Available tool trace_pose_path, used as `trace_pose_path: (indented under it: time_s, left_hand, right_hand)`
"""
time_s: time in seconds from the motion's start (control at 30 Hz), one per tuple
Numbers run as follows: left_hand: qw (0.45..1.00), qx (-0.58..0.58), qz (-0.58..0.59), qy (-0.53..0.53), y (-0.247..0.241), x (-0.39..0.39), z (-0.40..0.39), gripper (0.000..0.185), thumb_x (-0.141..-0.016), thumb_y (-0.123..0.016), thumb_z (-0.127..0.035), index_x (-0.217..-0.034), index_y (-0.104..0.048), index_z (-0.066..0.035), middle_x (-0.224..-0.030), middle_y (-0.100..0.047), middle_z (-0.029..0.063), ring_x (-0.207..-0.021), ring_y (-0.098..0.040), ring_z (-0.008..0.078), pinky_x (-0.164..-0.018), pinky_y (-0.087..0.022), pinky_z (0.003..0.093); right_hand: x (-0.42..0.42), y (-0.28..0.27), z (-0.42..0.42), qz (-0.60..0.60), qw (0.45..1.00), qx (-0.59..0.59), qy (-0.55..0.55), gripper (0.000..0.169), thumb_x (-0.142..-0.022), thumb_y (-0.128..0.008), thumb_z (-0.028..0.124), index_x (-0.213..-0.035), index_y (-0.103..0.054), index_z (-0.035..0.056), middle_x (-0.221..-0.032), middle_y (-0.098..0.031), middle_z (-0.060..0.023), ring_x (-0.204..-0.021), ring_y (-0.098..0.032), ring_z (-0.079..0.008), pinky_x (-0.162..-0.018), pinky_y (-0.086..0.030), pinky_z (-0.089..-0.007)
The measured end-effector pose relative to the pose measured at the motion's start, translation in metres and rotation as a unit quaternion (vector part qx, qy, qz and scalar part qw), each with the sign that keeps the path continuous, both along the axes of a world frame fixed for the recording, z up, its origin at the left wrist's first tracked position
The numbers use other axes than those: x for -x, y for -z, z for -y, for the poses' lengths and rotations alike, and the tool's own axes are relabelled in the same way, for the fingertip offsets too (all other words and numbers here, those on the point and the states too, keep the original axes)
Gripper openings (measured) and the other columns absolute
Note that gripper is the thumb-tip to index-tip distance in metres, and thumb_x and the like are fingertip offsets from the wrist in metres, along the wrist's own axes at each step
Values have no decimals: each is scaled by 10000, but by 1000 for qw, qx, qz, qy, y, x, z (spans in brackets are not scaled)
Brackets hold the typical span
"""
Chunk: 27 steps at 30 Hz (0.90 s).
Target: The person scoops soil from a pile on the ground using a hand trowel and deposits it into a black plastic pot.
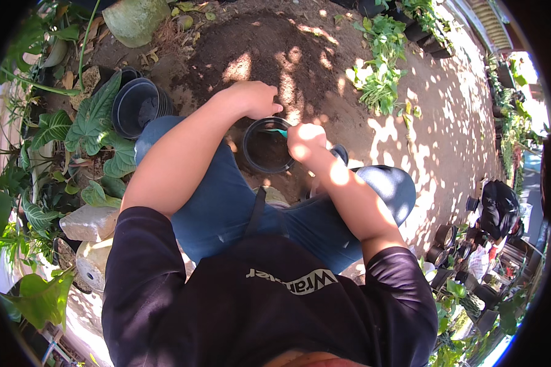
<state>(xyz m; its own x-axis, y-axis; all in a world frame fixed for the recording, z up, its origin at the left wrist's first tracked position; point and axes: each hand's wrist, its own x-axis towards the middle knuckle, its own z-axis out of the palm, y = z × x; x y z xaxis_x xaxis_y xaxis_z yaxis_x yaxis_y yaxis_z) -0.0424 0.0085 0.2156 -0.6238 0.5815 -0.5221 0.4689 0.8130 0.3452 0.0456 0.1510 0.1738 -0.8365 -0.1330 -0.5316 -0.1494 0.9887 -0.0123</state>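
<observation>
A round black plastic nursery pot [247, 155] stands on the ground between my knees, dark inside. My right hand [306, 140] is at the pot's right rim, closed around a teal tool [279, 132]. A thin teal part of it shows inside the pot; the rest is hidden by my fist. Just beyond the pot's far left rim is my left hand [260, 99], thumb and forefinger apart, with nothing visible between them. The palm is hidden. A heap of dark soil [261, 46] spreads on the ground past both hands.
Stacked black pots [140, 108] lie tilted by my left knee, beside leafy plants [92, 121] and a stone block [89, 222]. Another dark pot [340, 153] sits partly behind my right forearm. Uprooted green plants [381, 69] lie right of the soil. A pale container [275, 197] shows below the pot.
</observation>
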Motion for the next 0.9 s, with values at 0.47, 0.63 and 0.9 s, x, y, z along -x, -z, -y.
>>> trace_pose_path:
  time_s: [0.47,0.63,0.9]
  left_hand:
    - [1000,11,14,18,14,-2,-9,506,-850,-458,-425,-1183,-458,-44,-1098,-548,199,-1035,-516,336,-849,-417,416]
    - [999,42,5,16,18,1,-13,486,-853,-457,-411,-1176,-466,-47,-1117,-546,176,-1043,-517,320,-857,-420,416]
    - [987,147,49,37,45,-15,-6,449,-855,-456,-387,-1113,-528,-27,-1083,-573,163,-1007,-546,303,-830,-442,409]
  right_hand:
    - [-22,2,-15,-89,988,79,-94,133,-675,-533,105,-735,-648,74,-738,-631,-130,-743,-627,-298,-624,-499,-361]
    - [-18,11,-1,10,998,23,-66,142,-680,-542,107,-757,-660,85,-766,-641,-121,-752,-631,-275,-619,-505,-342]
    - [-22,11,-10,30,995,78,-58,168,-683,-558,102,-803,-668,59,-788,-650,-119,-770,-638,-271,-634,-509,-348]
